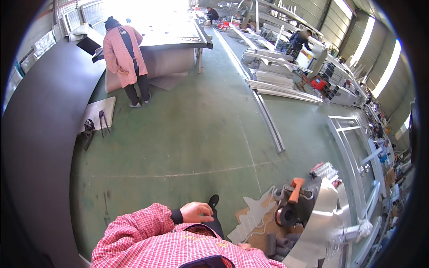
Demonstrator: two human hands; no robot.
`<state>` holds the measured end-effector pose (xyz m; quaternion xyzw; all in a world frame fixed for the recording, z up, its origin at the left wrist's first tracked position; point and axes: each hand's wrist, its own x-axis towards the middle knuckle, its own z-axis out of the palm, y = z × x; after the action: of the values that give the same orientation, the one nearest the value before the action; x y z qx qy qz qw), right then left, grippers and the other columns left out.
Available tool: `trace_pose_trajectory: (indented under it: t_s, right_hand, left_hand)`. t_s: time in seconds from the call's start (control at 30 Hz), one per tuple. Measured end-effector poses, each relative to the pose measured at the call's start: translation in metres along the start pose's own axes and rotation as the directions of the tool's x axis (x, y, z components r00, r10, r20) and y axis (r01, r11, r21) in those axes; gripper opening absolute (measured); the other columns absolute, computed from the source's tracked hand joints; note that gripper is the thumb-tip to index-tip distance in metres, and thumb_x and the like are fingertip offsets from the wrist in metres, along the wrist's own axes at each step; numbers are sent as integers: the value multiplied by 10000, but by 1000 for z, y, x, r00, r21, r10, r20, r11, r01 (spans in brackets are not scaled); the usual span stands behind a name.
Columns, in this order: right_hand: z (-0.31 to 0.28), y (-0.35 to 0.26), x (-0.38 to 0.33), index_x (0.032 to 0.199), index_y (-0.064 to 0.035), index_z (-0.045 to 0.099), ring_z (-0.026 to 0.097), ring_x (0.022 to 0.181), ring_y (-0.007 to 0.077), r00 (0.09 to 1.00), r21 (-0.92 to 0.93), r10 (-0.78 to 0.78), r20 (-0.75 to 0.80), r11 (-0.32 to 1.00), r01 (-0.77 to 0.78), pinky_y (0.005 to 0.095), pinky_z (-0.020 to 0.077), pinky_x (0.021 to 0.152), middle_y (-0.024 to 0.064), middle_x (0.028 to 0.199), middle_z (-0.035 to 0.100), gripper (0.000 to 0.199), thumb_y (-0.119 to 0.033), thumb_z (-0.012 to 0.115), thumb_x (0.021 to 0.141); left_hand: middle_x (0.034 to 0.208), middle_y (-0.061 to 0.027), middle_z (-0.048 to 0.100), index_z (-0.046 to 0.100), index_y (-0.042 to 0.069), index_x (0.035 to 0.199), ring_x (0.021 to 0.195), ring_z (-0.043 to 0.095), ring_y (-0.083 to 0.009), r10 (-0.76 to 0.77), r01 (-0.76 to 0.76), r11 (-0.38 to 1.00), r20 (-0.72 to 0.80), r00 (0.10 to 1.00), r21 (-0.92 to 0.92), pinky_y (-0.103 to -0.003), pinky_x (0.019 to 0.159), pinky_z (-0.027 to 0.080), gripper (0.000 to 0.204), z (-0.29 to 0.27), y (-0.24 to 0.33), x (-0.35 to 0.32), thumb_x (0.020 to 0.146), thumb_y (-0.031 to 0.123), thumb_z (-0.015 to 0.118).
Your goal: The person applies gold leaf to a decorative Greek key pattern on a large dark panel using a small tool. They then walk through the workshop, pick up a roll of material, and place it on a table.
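My left hand (pixel 195 212) is in front of my body at waist height, its forearm bent across from the left. Its fingers are loosely bent, the thumb stands apart from them, and no object shows in it. A dark cuff circles the wrist below a red-and-white checked sleeve. Of my right hand (pixel 244 245) only a small part shows at the right side of my smock; its fingers are hidden. My dark shoe (pixel 214 200) is on the green floor just beyond my left hand. Neither hand visibly touches anything.
To my right lie grey rolls (pixel 278 245), an orange-handled tool (pixel 295 190) and cardboard (pixel 263 228). A large dark sheet (pixel 44 129) curves along the left, beside a board (pixel 96 114) with tools. Ahead, a person (pixel 125 56) stands at a table (pixel 170 47). Metal profiles (pixel 268 120) lie right of centre.
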<state>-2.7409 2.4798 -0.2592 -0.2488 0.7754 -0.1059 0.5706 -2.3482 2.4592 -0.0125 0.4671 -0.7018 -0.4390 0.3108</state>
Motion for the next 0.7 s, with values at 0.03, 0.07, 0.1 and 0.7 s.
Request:
trace_pose_trajectory:
  t_s: [0.03, 0.07, 0.1, 0.7]
  right_hand:
    - [10, -12, 17, 727, -36, 626, 570, 480, 145, 999, 1, 32, 26, 999, -32, 277, 427, 409, 76, 623, 616, 166, -200, 609, 753]
    - [14, -26, 34, 719, -39, 618, 566, 475, 151, 998, 4, 54, 42, 999, -54, 283, 425, 401, 74, 614, 609, 161, -195, 607, 755]
    - [18, -41, 51, 712, -41, 610, 563, 470, 157, 996, -1, 70, 59, 998, -71, 289, 423, 394, 72, 606, 602, 157, -191, 606, 757]
    - [77, -877, -72, 1134, -38, 525, 524, 792, 88, -168, 418, -985, 29, -141, 897, 247, 441, 780, 50, 997, 573, 309, -120, 573, 840]
  left_hand:
    - [948, -72, 625, 655, 46, 832, 800, 612, -219, -11, 11, 1000, -45, 999, 0, -317, 692, 491, 232, -15, -7, 17, 822, 275, 619]
    - [933, -79, 623, 653, 47, 845, 803, 610, -234, -31, 31, 1000, -57, 998, 4, -323, 698, 489, 241, -29, -11, 39, 821, 284, 614]
    - [918, -87, 621, 651, 49, 859, 805, 609, -248, -52, 53, 999, -70, 996, 8, -330, 705, 488, 252, -44, -15, 60, 819, 294, 610]
    - [876, -50, 652, 639, 5, 915, 802, 590, -105, -563, 448, 811, -295, 772, -375, -257, 737, 477, 223, -266, -173, 296, 866, 216, 588]
